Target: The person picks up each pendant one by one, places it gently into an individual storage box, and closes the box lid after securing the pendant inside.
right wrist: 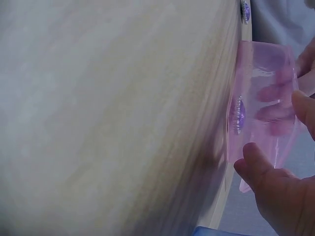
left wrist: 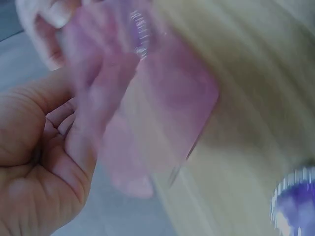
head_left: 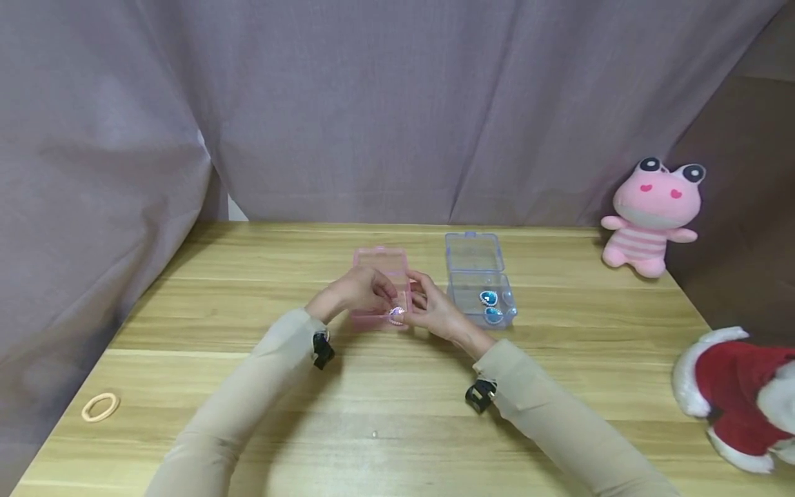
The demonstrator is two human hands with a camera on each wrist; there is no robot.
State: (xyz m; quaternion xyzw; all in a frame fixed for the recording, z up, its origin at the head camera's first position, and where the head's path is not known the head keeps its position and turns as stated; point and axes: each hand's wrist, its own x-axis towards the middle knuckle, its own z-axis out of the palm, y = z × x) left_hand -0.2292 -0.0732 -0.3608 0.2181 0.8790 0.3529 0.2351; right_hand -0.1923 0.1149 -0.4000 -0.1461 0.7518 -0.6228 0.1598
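Observation:
An open pink see-through plastic box [head_left: 380, 259] stands on the table with its lid tipped back. My left hand [head_left: 363, 288] reaches into it; in the right wrist view its fingers [right wrist: 270, 112] show through the pink wall. A purple heart-like gem with a beaded silvery edge [head_left: 397, 316] lies low in the box, just beyond those fingertips. My right hand [head_left: 437, 312] holds the box at its right side, thumb [right wrist: 253, 160] near the lower corner. Outside the box, another purple gem [left wrist: 298, 206] appears in the left wrist view, while my left arm seems to hide it from the head view.
Right of the pink box, an open bluish clear box [head_left: 473, 268] holds blue gems [head_left: 488, 298]. A pale ring [head_left: 100, 407] lies at left. A pink plush toy [head_left: 652, 217] sits at the back right, a red and white plush [head_left: 739, 393] at the right edge.

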